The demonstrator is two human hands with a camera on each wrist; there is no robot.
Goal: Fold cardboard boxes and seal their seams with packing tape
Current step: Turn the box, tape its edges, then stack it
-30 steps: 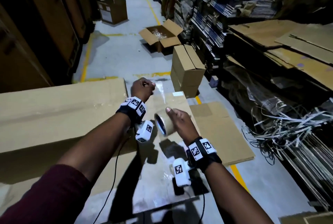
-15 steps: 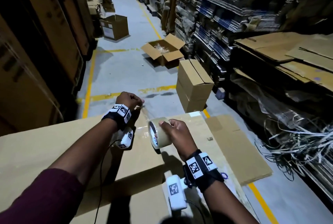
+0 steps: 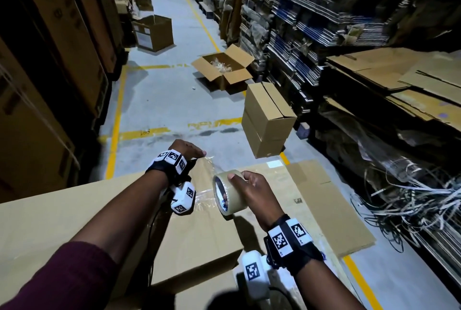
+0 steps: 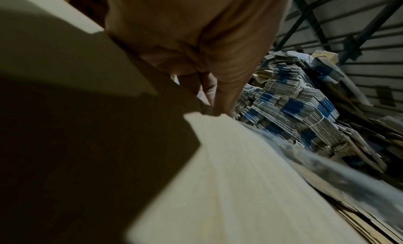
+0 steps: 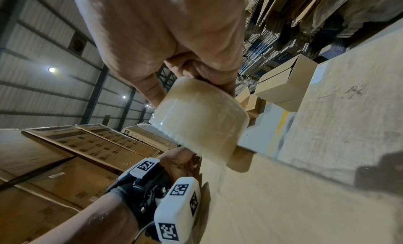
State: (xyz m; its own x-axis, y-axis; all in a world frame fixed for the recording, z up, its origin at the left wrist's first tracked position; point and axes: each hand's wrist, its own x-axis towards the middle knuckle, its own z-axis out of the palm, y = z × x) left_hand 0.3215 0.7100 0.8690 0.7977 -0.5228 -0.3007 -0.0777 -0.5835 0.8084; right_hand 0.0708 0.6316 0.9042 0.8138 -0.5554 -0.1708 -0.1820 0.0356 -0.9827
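A large flat cardboard box [image 3: 74, 222] lies in front of me, its far end near my hands. My right hand [image 3: 252, 187] grips a roll of clear packing tape [image 3: 228, 192] [image 5: 200, 120] just above the cardboard. A strip of tape [image 3: 207, 167] runs from the roll to my left hand [image 3: 187, 150], which pinches its free end at the box's far edge. In the left wrist view the fingertips [image 4: 209, 99] curl down at the cardboard edge [image 4: 218, 144], with the stretched tape [image 4: 327, 168] blurred beside them.
A closed box [image 3: 269, 120] stands on the floor ahead, an open box [image 3: 224, 67] behind it and another box [image 3: 154, 32] farther down the aisle. Flat cardboard sheets [image 3: 331, 207] lie to the right. Shelves of bundled cartons [image 3: 324, 22] and loose strapping [image 3: 411, 204] line the right; tall cartons [image 3: 50, 60] line the left.
Both hands have stayed together on the tape while my head lifted. The left hand has pulled the strip farther from the roll toward the box's far edge.
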